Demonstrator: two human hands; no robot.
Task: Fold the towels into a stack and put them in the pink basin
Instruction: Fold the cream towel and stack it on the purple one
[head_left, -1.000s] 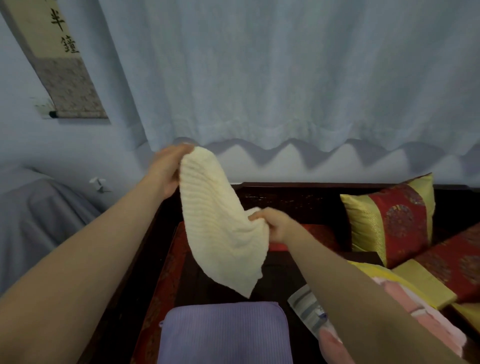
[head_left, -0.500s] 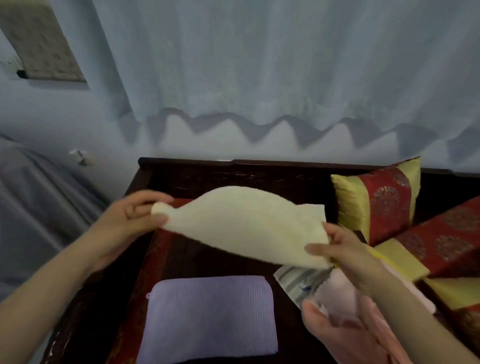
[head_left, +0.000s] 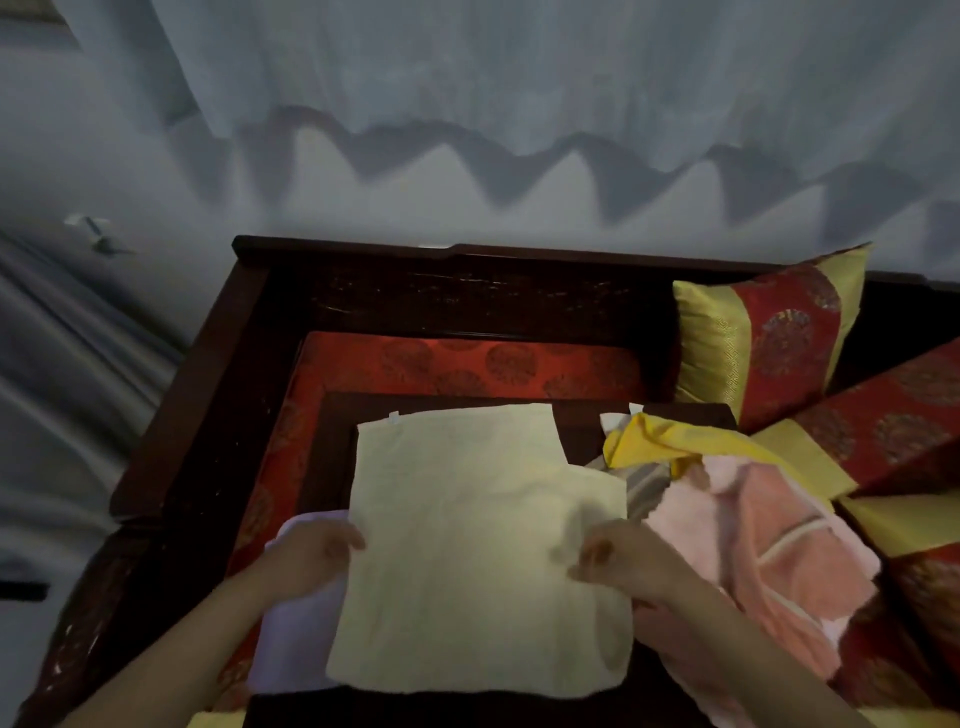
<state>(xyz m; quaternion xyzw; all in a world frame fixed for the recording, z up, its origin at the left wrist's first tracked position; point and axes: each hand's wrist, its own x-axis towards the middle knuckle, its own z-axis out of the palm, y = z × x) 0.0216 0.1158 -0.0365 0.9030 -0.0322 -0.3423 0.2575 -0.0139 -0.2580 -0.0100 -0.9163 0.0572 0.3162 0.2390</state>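
Observation:
A cream towel (head_left: 483, 551) lies spread flat on the low dark wooden table, covering most of a folded lilac towel (head_left: 298, 623) beneath it. My left hand (head_left: 311, 553) grips the cream towel's left edge. My right hand (head_left: 621, 564) pinches its right edge. To the right lies a heap of unfolded towels: a pink one (head_left: 774, 545), a yellow one (head_left: 660, 439) and a striped one (head_left: 647, 486). No pink basin is in view.
The dark table (head_left: 332, 467) sits on a red patterned cushion (head_left: 467, 364) inside a dark wooden bench frame (head_left: 249, 322). Red-and-gold pillows (head_left: 763, 338) lean at the right. A pale curtain (head_left: 519, 78) hangs behind; grey cloth (head_left: 62, 389) drapes at the left.
The cream towel, held up in the air before, has come down and now lies flat over the lilac towel. Both hands dropped with it, still at its side edges.

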